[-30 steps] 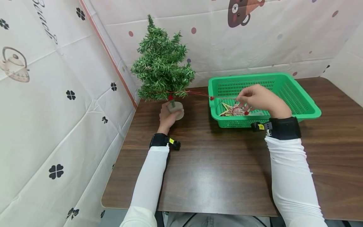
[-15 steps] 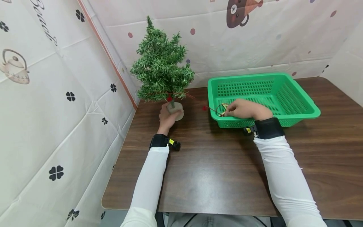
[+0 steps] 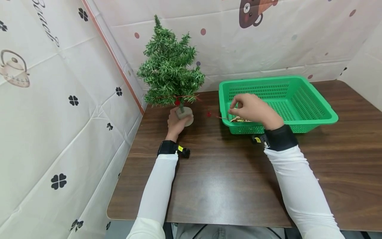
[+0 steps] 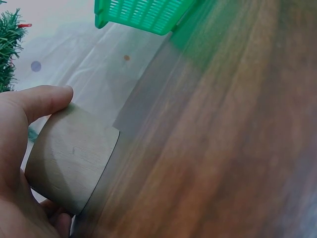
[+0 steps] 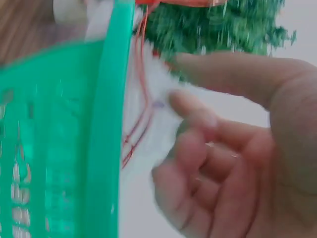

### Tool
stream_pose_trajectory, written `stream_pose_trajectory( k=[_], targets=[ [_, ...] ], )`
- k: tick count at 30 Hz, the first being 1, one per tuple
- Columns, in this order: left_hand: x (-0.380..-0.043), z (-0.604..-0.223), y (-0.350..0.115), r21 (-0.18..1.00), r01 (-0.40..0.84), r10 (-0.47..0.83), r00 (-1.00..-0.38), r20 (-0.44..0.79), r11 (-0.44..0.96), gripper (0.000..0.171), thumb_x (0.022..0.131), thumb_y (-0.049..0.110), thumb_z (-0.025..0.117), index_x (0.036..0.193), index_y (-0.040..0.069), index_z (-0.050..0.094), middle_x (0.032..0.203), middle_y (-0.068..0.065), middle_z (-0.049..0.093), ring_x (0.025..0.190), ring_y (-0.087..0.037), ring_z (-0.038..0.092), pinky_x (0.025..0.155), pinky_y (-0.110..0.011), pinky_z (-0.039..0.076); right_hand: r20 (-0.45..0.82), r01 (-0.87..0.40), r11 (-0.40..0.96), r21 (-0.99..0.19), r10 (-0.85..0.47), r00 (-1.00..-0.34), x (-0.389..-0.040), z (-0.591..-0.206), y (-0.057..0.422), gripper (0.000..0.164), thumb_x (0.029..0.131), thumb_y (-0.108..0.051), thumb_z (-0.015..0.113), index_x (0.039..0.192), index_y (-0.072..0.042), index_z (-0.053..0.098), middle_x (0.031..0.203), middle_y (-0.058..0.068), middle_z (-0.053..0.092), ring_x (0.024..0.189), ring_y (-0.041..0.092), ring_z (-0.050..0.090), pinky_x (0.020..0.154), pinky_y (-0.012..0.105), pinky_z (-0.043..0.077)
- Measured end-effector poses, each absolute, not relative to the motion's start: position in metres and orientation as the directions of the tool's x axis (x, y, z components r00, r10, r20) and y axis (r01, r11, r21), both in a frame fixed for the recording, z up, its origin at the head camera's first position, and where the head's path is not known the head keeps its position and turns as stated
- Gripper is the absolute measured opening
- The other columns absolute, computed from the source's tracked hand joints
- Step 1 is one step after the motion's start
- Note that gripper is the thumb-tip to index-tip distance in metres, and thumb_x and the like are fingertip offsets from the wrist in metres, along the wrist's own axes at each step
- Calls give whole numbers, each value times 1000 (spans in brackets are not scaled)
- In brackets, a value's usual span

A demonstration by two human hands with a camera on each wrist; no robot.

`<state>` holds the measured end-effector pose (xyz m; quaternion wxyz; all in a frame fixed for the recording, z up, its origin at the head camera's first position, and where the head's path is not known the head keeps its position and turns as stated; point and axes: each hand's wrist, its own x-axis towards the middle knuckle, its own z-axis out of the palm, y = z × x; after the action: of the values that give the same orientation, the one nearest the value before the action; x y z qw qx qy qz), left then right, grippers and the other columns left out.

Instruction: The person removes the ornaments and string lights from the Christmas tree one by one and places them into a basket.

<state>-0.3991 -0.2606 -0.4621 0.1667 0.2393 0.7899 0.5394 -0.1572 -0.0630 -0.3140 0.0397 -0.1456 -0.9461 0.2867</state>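
Note:
A small green Christmas tree point(image 3: 171, 66) stands at the back left of the table. My left hand point(image 3: 176, 122) grips its pale round base point(image 4: 74, 153), with the thumb on one side and fingers curled beneath in the left wrist view. My right hand point(image 3: 255, 108) is over the near left part of a green basket point(image 3: 313, 124), thumb and index tips apart and nothing visible between them in the right wrist view. A thin red string point(image 5: 143, 94) runs over the basket's edge towards the tree. One red ornament point(image 3: 209, 114) on it lies by the basket.
Yellowish ornaments point(image 3: 241, 119) lie in the basket's near left corner, partly hidden by my right hand. The brown table point(image 3: 215, 179) meets printed white cloth point(image 3: 244, 49) at the back and left.
My right hand has moved left and down into the basket, then risen a little, letting go of the string. The string, earlier stretched, now hangs slack. My left hand has stayed still.

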Motion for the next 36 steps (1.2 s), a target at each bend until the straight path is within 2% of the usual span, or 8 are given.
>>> stream_pose_trajectory(
  k=[4, 7, 9, 12, 17, 21, 25, 36],
  targets=[
    [-399, -462, -262, 934, 194, 559, -829, -8, 301, 82, 86, 46, 78, 153, 23, 36, 153, -15, 37, 141, -40, 28, 113, -60, 34, 167, 177, 761, -624, 351, -921, -170, -314, -88, 33, 97, -33, 70, 121, -10, 64, 93, 9, 62, 70, 25, 58, 67, 38, 48],
    [-399, -461, -263, 934, 198, 556, -831, 0, 296, 83, 86, 46, 78, 153, 22, 36, 153, -16, 37, 140, -40, 29, 112, -61, 34, 259, 83, 732, -677, 342, -903, -184, -321, -108, 54, 97, -36, 70, 141, -10, 53, 118, 12, 61, 96, 29, 64, 83, 43, 53],
    [-398, -460, -263, 933, 203, 550, -835, 6, 297, 83, 86, 46, 78, 153, 21, 36, 153, -16, 37, 140, -40, 29, 113, -61, 34, 289, 22, 716, -698, 310, -906, -194, -326, -119, 64, 99, -35, 68, 152, -9, 43, 138, 15, 55, 121, 31, 57, 98, 47, 50],
    [-398, -460, -261, 928, 212, 543, -840, 12, 306, 84, 86, 46, 79, 153, 21, 36, 153, -16, 38, 141, -40, 30, 113, -61, 34, 299, -43, 670, -741, 272, -915, -205, -335, -132, 65, 102, -30, 63, 157, -9, 35, 151, 14, 49, 139, 29, 49, 111, 47, 45],
    [-398, -459, -258, 923, 221, 533, -846, 22, 314, 83, 85, 47, 79, 152, 20, 37, 151, -16, 40, 140, -40, 32, 112, -60, 34, 295, -95, 541, -836, 296, -909, -210, -341, -140, 35, 106, -18, 57, 139, -8, 57, 116, 12, 71, 106, 27, 68, 88, 41, 56],
    [-399, -459, -255, 914, 242, 523, -851, 38, 327, 82, 83, 47, 80, 149, 18, 40, 148, -17, 44, 136, -40, 35, 111, -60, 35, 310, -121, 503, -856, 311, -899, -207, -337, -137, 21, 106, -15, 55, 118, -6, 69, 91, 15, 70, 80, 30, 67, 67, 32, 56],
    [-400, -459, -255, 908, 245, 526, -850, 32, 340, 82, 84, 46, 79, 149, 16, 38, 148, -17, 44, 137, -41, 35, 112, -60, 35, 316, -118, 519, -846, 312, -896, -201, -331, -134, 23, 108, -20, 52, 115, -10, 71, 85, 14, 64, 68, 27, 59, 57, 29, 49],
    [-400, -460, -260, 886, 292, 592, -806, 24, 361, 82, 91, 48, 71, 157, 16, 35, 159, -15, 37, 146, -48, 23, 118, -69, 19, 308, -94, 599, -795, 265, -914, -188, -314, -136, 24, 109, -22, 50, 113, -14, 72, 98, 5, 66, 72, 23, 48, 66, 35, 40]
  ],
)
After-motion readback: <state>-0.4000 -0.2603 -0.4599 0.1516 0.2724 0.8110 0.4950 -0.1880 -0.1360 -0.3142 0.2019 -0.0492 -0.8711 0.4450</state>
